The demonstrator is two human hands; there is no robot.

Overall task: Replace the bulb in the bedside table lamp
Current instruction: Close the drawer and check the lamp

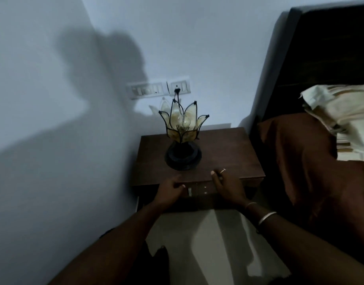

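A: Hands?

B: Both out in front of me at the front edge of the bedside table [234, 153]. My left hand [169, 191] lies against the drawer front, fingers loosely curled, thumb out toward the right; it grips nothing that I can make out. My right hand [228, 186] rests just over the table's front lip, fingers bent down onto the top, a ring [222, 171] on one finger. Empty as well, nothing pinched.

A: What sits between the hands?

B: The drawer front [199, 191], with a small pale fitting [189, 191] at its middle, a little right of my left thumb. Too dim to tell what kind.

A: The lamp?

B: The lamp [183, 136] stands upright on the tabletop, beyond my left hand and slightly left of my right. Dark round base [183, 159], close to my fingertips but apart from them. Above it, pale petal-shaped panes in black wire. A clear bulb [184, 120] shows among the petals, blurred.

A: Power?

B: A cord [178, 95] rises behind the lamp to a wall socket plate [179, 88]; a second switch plate [146, 90] sits beside it, further left.

A: Right of your right hand?

B: Bed with a brown cover [300, 161], dark headboard [321, 48], folded pale cloth [341, 116] on top. Two bangles [263, 214] on my right wrist.
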